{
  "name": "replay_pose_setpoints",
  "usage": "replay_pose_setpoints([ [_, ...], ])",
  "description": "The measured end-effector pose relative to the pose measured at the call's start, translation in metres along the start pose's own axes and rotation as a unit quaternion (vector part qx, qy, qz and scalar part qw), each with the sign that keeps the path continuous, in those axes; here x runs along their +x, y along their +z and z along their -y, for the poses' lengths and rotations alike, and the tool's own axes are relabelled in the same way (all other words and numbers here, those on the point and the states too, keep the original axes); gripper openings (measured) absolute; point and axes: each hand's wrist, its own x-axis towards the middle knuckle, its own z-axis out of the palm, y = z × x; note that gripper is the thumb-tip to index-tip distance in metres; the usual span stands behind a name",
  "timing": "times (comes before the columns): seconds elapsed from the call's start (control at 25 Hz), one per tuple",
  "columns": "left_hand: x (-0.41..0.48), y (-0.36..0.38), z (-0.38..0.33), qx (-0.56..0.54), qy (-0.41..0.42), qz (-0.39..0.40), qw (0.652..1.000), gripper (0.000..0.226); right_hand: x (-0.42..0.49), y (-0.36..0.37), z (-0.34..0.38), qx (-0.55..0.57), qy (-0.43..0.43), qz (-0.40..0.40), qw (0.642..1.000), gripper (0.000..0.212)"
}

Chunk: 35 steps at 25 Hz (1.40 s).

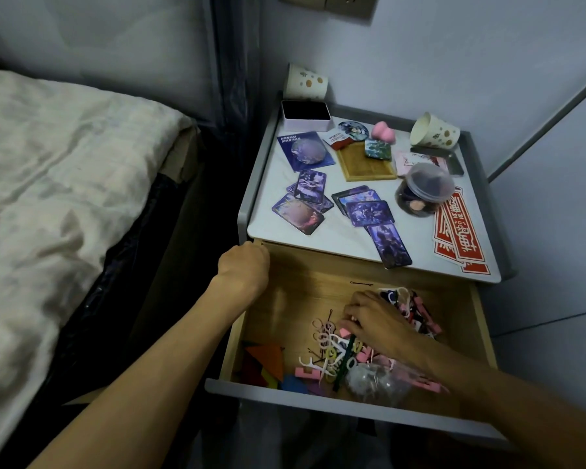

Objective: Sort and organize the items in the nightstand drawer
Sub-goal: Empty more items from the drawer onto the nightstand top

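The drawer [484, 319] stands pulled out between bed [48, 198] and wall, with bare wood showing in its far left half. It holds flat shapes [266, 362] front left, a clear bag [374, 380] at the front, and a pile [332, 346] of picks, pins and clips, on which the right hand [376, 319] rests, fingers bent down, grip hidden. The left hand [244, 265], curled, sits at the drawer's far left corner under the worktop [345, 242] strewn with cards [369, 208]; whether it holds anything I cannot tell.

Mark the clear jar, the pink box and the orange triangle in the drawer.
clear jar [428, 180]: head view, on its lid.
pink box [307, 124]: head view, on its front wall.
orange triangle [270, 357]: head view, on its middle.
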Motion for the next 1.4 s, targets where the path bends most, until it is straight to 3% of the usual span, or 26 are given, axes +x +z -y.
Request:
replay_pose_setpoints([
  [0.12, 0.000, -0.002, 0.000, -0.002, 0.000, 0.002, 1.000, 0.038, 0.010, -0.001, -0.004, -0.046, 0.074, -0.100, 0.991, 0.025],
  [0.24, -0.001, -0.001, 0.000, -0.006, 0.001, 0.002, 1.000, 0.036, 0.019, 0.004, -0.001, -0.044, 0.115, -0.099, 0.987, 0.034],
  [0.36, 0.001, -0.001, 0.000, -0.004, 0.001, 0.004, 1.000, 0.035, 0.016, 0.013, -0.011, 0.003, 0.109, -0.070, 0.992, 0.027],
  [0.52, 0.001, 0.000, 0.001, 0.005, 0.003, 0.007, 1.000, 0.035, 0.004, 0.005, -0.035, -0.002, 0.075, 0.027, 0.997, 0.020],
  [0.6, 0.001, 0.000, 0.000, 0.007, 0.002, 0.002, 1.000, 0.035, 0.006, -0.007, -0.028, -0.011, 0.067, 0.023, 0.997, 0.018],
  [0.68, 0.000, 0.000, -0.001, 0.008, 0.000, 0.001, 1.000, 0.035, 0.016, -0.016, -0.001, 0.020, -0.005, -0.012, 1.000, 0.019],
  [0.84, 0.001, 0.000, -0.001, 0.004, 0.004, 0.003, 1.000, 0.036, 0.025, -0.006, 0.062, -0.003, -0.156, 0.111, 0.982, 0.042],
  [1.08, 0.004, -0.001, 0.000, 0.003, 0.002, 0.006, 1.000, 0.038, 0.004, 0.002, 0.034, 0.043, -0.182, 0.116, 0.976, 0.015],
  [1.24, 0.004, 0.001, 0.001, 0.003, 0.000, 0.003, 1.000, 0.038, -0.007, -0.002, 0.020, 0.045, -0.154, 0.138, 0.977, 0.016],
  [1.4, 0.004, 0.002, 0.000, 0.002, -0.001, 0.003, 1.000, 0.034, -0.001, -0.008, 0.055, 0.094, -0.149, 0.122, 0.977, 0.030],
])
